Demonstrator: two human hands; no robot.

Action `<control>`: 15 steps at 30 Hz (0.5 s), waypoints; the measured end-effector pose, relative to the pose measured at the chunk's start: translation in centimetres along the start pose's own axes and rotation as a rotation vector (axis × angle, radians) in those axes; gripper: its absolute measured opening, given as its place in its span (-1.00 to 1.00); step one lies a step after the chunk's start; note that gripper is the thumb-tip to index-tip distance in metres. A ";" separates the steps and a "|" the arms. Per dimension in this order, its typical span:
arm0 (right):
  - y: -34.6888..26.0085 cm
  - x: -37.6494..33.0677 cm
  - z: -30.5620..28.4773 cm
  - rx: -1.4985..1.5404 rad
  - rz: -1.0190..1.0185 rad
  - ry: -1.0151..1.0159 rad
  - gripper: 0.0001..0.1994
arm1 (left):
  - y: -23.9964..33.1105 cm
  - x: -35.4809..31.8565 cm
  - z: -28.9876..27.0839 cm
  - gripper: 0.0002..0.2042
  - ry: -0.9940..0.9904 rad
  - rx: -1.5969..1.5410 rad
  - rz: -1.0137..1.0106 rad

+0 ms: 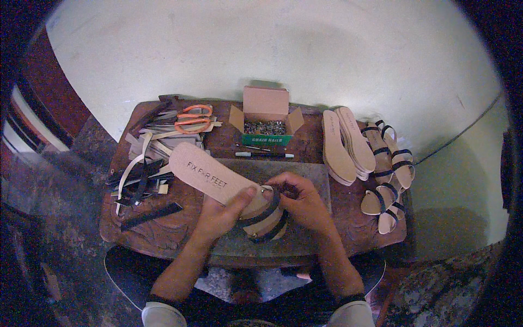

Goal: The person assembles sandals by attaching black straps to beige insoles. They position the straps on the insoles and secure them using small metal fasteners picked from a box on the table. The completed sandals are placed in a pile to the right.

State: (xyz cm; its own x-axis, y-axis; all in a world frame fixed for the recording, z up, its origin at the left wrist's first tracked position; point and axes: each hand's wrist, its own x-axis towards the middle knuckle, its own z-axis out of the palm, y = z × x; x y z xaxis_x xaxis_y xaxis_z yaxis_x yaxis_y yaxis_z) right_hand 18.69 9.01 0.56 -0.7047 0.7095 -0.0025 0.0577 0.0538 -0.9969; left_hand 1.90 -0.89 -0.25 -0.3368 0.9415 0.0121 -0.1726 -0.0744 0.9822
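Your left hand (219, 213): grip clamped on the sandal (204, 175), centre of frame. Your right hand (304, 203) at its upper dark strap (251, 221) — partly hidden, can't tell if that grip is closed. Beyond, upper centre, on the desk (224, 145): marker pen (263, 156), then open nail box (262, 140).

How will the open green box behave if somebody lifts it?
The green box is probably heavy for its size, since many small metal pieces lie inside. They would likely spill if it tips, because it stands open. Its thin-looking cardboard flaps might bend.
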 end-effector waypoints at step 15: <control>-3.7 -0.9 0.8 -0.540 -0.419 0.154 -0.65 | 0.8 0.3 0.3 -0.75 0.132 0.012 -0.082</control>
State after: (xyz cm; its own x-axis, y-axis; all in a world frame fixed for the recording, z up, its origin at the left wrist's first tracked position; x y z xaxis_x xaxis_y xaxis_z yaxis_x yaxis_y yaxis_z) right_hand 18.54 7.67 4.20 -0.6385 0.6422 0.4242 0.1748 0.6578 -0.7327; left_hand 1.94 -0.55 0.58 -0.4411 0.8927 -0.0927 -0.1942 0.0059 0.9809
